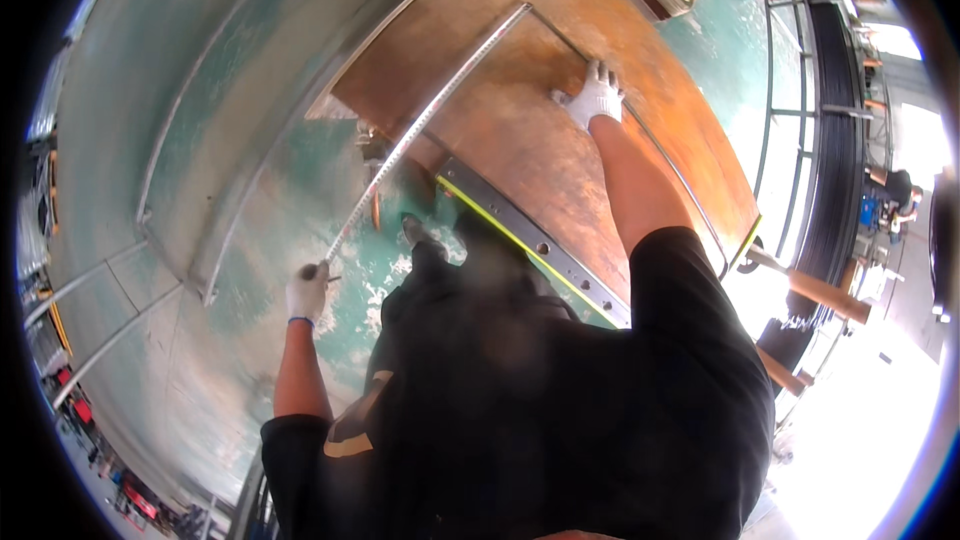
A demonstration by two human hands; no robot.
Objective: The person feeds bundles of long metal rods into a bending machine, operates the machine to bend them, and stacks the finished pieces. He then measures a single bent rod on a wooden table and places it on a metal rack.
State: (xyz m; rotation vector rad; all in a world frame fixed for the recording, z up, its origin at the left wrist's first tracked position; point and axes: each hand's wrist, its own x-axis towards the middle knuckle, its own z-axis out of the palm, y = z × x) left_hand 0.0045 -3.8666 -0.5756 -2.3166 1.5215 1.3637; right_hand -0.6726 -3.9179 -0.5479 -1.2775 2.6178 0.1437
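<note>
My left hand (306, 295), in a white glove, is closed on the near end of a long pale measuring tape (405, 140). A small dark tip sticks out beside the fingers; what it belongs to is unclear. The tape slants up and right to the far end of a thin dark metal rod (665, 153) on the brown metal tabletop (500, 120). Across this rod lies my gloved right hand (597, 98), fingers stretched out and thumb apart. Along the table's near edge runs a dark metal bar with round holes and a yellow-green edge (540, 245).
Left of me, a metal frame of pale tubes (180, 110) stands over the worn green floor (350, 290). Wooden handles (825, 295) jut out at the table's right end. Beyond are a rack (790, 110) and a bundle of long black stock (838, 100).
</note>
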